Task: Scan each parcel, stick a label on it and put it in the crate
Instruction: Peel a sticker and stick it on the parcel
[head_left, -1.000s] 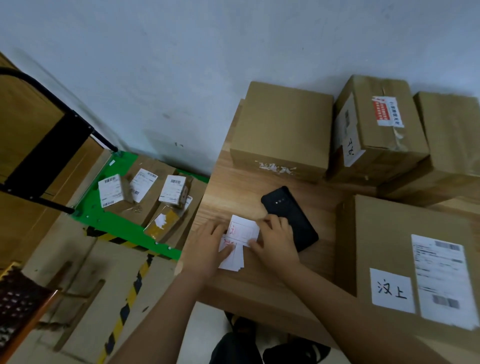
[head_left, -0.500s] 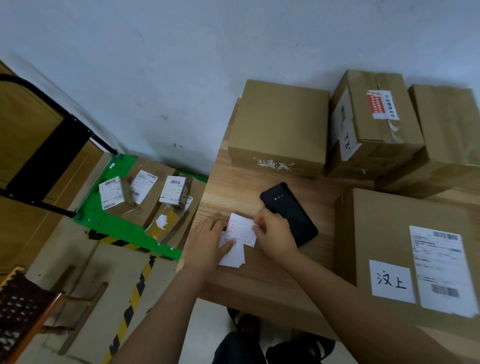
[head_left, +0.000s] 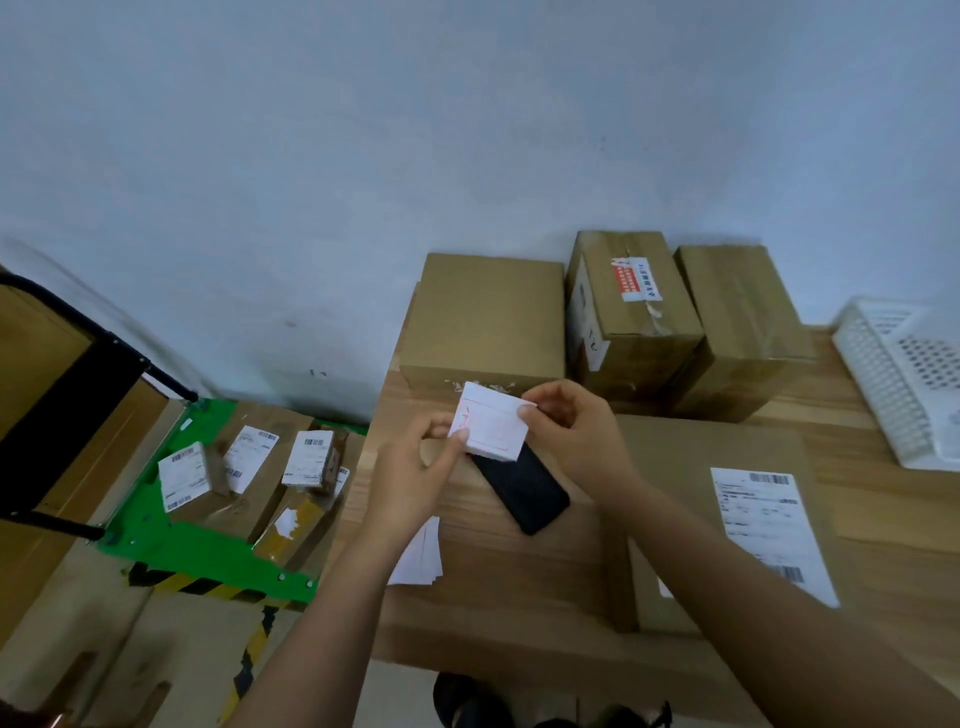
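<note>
Both my hands hold a white label sheet (head_left: 491, 428) with red print above the wooden table (head_left: 519, 571). My left hand (head_left: 415, 470) pinches its left edge, and my right hand (head_left: 574, 434) pinches its upper right corner. Under the sheet lies a black phone (head_left: 527, 491). A small stack of white labels (head_left: 421, 556) rests near the table's left edge. A flat cardboard parcel (head_left: 727, 519) with a shipping label lies under my right forearm. Three more brown parcels (head_left: 488, 322) stand along the wall. A white perforated crate (head_left: 904, 379) sits at the far right.
Left of the table, on the floor, a green trolley (head_left: 171, 540) carries several small labelled parcels (head_left: 306, 460). Its black handle frame (head_left: 67, 395) rises at the far left. Yellow and black hazard tape (head_left: 249, 660) marks the floor.
Both hands lifted one label sheet off the stack on the table and raised it over the phone. The camera tilted up and right, bringing the white crate into view.
</note>
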